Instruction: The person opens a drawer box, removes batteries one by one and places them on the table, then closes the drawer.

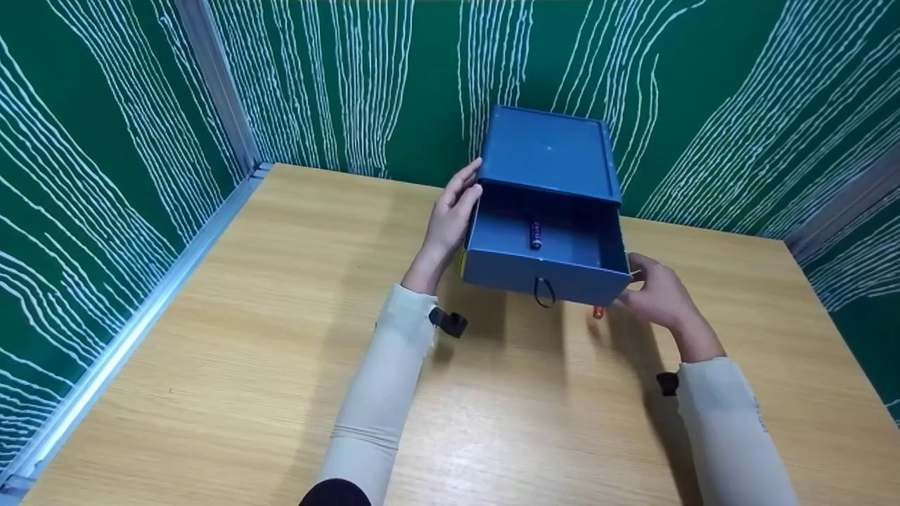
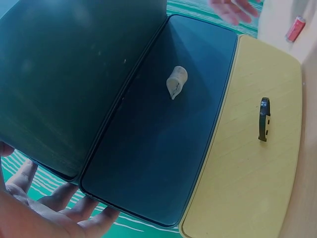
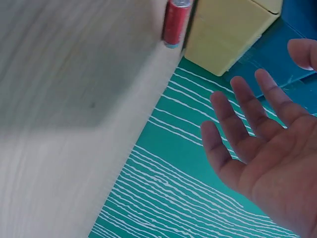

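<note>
Storage cabinet point(image 1: 550, 147), one, blue-topped, standing on the tabletop near the back wall

Open drawer point(image 1: 545, 277), one, blue, pulled out toward the person; one dark loop handle point(image 1: 543, 293) on its front

Yellow drawer front point(image 2: 242, 144), one, set below the blue part; one black pull point(image 2: 264, 119) on it

Pale curled tab point(image 2: 177, 82), one, on the blue panel point(image 2: 148, 144) next to the yellow front; exact nature unclear

Batteries, two: one purple battery point(image 1: 536, 235) lying inside the open drawer; one red battery point(image 3: 176, 22) on the tabletop, just beside the yellow part

Hands, two. Left hand point(image 1: 450, 223): fingers extended, laid against the cabinet's left side. Right hand point(image 3: 270, 141): open, fingers spread and holding nothing, near the drawer's right front corner; whether it touches there cannot be told

Sleeves, two, pale; left sleeve point(image 1: 383, 379), right sleeve point(image 1: 731, 436); one black wrist fitting showing at each cuff

Surface: one table point(image 1: 232, 358), light wood-grain top, shadows falling across it

Room: green walls point(image 1: 429, 91) on three sides, covered with white wavy lines; one grey metal post point(image 1: 219, 84) in the left corner, another point(image 1: 844, 200) at right
</note>
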Demonstrator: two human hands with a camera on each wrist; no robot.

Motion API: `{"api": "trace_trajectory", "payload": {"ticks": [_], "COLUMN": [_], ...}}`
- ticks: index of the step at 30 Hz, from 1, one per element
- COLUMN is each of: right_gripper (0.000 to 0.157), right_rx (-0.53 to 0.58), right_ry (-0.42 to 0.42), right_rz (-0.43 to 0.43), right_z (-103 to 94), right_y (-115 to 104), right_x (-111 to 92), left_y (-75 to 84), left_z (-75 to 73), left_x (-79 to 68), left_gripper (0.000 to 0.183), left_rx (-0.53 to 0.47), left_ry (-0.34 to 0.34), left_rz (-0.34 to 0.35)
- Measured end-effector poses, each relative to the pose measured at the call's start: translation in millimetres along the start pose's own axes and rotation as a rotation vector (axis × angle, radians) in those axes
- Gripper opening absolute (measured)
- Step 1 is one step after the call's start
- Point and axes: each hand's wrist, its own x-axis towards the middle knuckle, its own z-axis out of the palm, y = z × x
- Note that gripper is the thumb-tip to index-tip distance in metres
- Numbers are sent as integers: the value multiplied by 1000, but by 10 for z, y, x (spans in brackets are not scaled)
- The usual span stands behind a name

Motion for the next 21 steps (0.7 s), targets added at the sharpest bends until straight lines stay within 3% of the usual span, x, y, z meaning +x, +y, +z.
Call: {"api": "trace_trajectory", "payload": {"ticks": [10,21], "right_gripper": [51,46], "right_rx": [56,94], "right_ry": [97,169], "right_rz": [-34,-66], "right_z": [-25,-110], "right_y": [-29,-66], "right_x": [-68,-85], "left_y": [3,11], "left_z": [-2,-14], "left_x": [-4,-5], "left_gripper": [41,41], "left_rx": [6,5], "left_ry": [-7,-19], "left_rz": [-5,9]}}
